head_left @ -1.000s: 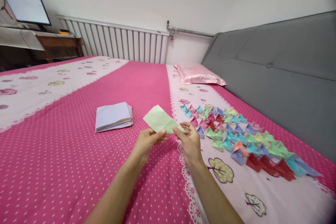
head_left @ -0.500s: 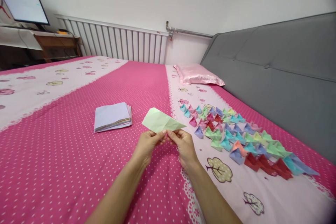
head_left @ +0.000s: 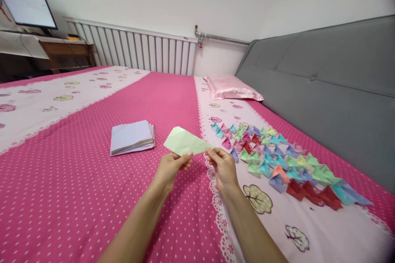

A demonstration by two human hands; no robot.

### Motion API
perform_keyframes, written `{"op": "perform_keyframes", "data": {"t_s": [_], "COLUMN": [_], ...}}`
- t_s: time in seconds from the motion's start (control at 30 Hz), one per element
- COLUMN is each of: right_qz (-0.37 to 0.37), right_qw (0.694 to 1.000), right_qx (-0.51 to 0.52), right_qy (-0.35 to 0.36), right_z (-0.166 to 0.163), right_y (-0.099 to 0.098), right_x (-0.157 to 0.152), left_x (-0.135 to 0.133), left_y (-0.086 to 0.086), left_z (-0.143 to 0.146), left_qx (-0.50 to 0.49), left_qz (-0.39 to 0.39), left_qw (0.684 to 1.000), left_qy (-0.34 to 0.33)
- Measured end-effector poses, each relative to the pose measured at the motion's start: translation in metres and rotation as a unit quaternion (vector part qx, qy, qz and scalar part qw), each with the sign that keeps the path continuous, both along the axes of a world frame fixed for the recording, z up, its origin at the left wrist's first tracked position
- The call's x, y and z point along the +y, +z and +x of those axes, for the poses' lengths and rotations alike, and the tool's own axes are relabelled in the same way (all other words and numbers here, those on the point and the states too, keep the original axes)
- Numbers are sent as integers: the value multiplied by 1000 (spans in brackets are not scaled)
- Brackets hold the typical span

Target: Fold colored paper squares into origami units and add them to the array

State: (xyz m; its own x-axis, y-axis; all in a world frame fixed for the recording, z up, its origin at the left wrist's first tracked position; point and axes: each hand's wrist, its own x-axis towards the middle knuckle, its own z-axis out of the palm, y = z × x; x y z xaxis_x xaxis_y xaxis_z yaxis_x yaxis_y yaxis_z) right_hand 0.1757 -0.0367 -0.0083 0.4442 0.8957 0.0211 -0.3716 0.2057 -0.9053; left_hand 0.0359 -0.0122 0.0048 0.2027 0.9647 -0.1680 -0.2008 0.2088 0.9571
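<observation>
A pale green sheet of folded paper is held up above the bed between both hands. My left hand pinches its lower edge, thumb on the near face. At the paper's right end, my right hand grips the tip between thumb and fingers, hiding that corner. Left of the hands lies a stack of coloured paper with a pale lilac sheet on top. Several rows of small folded paper boats in blue, green, red, pink and other colours stand to the right.
The bed's pink dotted cover spreads under everything. A pink pillow lies at the back, against a grey headboard. A white radiator lines the far wall. At the far left, a monitor stands on a desk.
My right hand has slid right along the lower edge to the paper's right end, now covering the pointed tip. My left hand and the paper have shifted slightly left.
</observation>
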Motion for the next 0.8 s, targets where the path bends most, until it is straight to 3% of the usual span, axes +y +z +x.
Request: {"op": "perform_keyframes", "data": {"t_s": [0.4,0.63,0.7,0.8], "right_qz": [0,9,6,-8], "right_qw": [999,989,991,997], "right_qx": [7,103,105,77], "right_qy": [-32,-101,-76,22], "right_z": [5,32,36,34], "right_y": [5,11,13,16], "right_x": [-1,2,1,-3], "left_x": [0,8,7,1], "left_y": [2,6,7,9], "left_z": [-3,-15,-16,-15], "left_qx": [-1,15,33,65], "left_qz": [-6,-5,8,30], "left_qw": [1000,999,999,990], "left_qy": [2,37,-1,-122]}}
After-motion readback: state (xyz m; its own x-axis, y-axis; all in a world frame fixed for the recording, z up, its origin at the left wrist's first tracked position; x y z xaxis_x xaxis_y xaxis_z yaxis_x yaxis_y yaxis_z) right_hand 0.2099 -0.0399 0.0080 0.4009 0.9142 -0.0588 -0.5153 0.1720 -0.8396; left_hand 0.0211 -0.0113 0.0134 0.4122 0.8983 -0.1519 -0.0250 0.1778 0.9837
